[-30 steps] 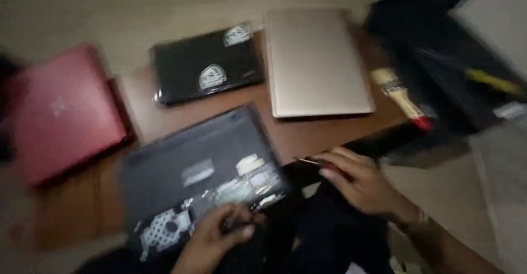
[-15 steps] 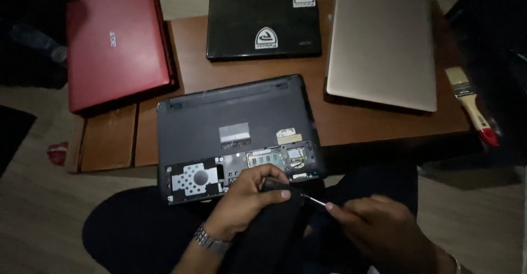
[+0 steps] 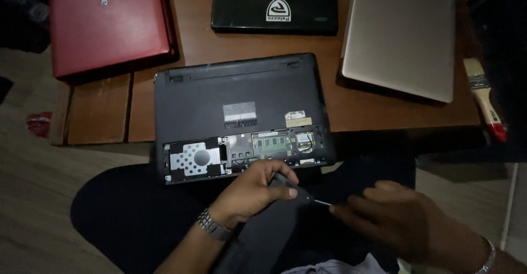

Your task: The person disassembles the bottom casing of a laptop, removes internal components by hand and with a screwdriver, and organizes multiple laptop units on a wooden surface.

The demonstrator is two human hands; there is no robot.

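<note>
My left hand (image 3: pixel 250 189) is curled tight around the handle of a small screwdriver (image 3: pixel 299 193), whose thin shaft runs to the fingertips of my right hand (image 3: pixel 409 222), loosely bent and pinching its tip. Both sit over my lap, just below the upturned black laptop (image 3: pixel 241 106) with its open bay facing me. On the wooden table (image 3: pixel 195 35) beyond lie a red laptop (image 3: pixel 107 21), a black one (image 3: pixel 274 5), a silver one (image 3: pixel 403 32) and a paintbrush (image 3: pixel 484 98)
</note>
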